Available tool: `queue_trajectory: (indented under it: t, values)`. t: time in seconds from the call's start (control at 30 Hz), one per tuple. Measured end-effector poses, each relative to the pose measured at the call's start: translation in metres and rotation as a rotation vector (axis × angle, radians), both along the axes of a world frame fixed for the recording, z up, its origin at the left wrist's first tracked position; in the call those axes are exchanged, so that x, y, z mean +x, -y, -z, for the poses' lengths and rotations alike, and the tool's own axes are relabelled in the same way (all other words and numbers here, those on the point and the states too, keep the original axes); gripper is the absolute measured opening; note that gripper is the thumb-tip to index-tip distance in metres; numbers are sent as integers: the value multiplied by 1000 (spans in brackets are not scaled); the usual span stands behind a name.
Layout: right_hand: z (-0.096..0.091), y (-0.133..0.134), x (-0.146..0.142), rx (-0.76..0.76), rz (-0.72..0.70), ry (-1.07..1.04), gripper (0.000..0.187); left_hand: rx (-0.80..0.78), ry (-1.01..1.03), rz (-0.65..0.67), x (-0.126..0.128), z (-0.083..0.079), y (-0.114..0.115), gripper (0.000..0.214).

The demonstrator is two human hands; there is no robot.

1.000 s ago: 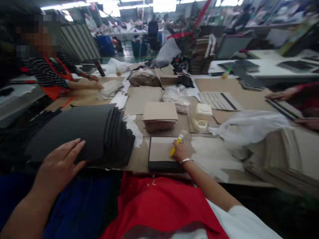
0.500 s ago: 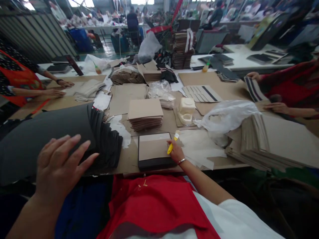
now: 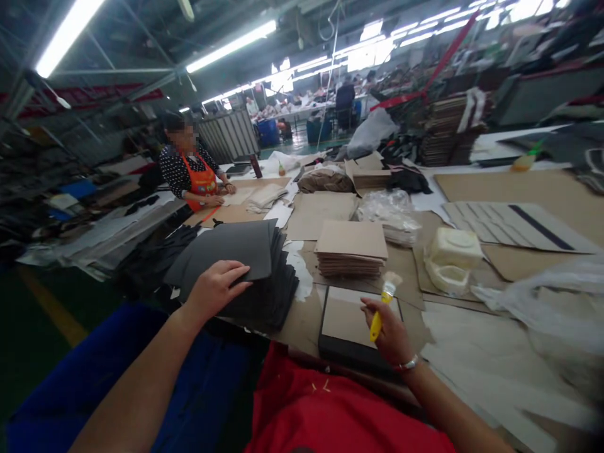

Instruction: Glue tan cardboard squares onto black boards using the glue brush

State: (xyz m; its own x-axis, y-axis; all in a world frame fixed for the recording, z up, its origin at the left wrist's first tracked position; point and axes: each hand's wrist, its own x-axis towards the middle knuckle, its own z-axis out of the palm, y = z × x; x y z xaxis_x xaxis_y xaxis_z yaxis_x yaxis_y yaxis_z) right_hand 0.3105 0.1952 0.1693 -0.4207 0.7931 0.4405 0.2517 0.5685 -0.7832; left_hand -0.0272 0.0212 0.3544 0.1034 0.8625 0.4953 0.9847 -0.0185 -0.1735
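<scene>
My left hand (image 3: 214,288) reaches over the near edge of a tall stack of dark grey sheets (image 3: 245,242). Its fingers are stretched out over the top sheet, the thumb apart from them. Whether it touches the sheet is hard to tell. A paintbrush with a yellow handle (image 3: 376,327) and pale bristles sits in my right hand (image 3: 391,333), bristles pointing up and away. Under that hand lies a beige board (image 3: 346,318) on a black-edged block (image 3: 352,353) at the table's front edge.
A pile of beige boards (image 3: 352,242) stands behind the block. To the right are a cream cut-open plastic container (image 3: 453,258), a clear plastic bag (image 3: 557,302) and pale paper sheets (image 3: 495,352). Across the table at left, a co-worker in an orange apron (image 3: 201,179) handles light sheets.
The view has swung left and up. My left hand has gone from hovering before the grey stack to its near edge. My right hand still holds the brush, now with the bristles further up.
</scene>
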Motion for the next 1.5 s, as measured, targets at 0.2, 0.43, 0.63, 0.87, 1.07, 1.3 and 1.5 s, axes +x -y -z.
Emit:
queue_trajectory:
  t: [0.2,0.43,0.63,0.87,1.07,1.3,1.5]
  values:
    - [-50,23,-17,-436,-175,-374,25,265,-91,333,68,-4,-2,37]
    - [3,-11,48,-598,322,-127,25,-380,58,711,231,159,-71,18]
    - [68,-16,72,-339,378,273,19,-511,157,620,227,233,-87,32]
    - [57,-30,84,-220,409,239,20,-487,315,218,156,250,-63,55]
    - [-6,-30,98,-720,232,-515,56,-374,516,253,159,235,-81,42]
    - [-34,3,45,-1362,-27,-870,48,-125,1055,136,166,151,-78,19]
    - [-44,34,2,-1355,-173,-784,40,-36,1210,59,154,113,-36,20]
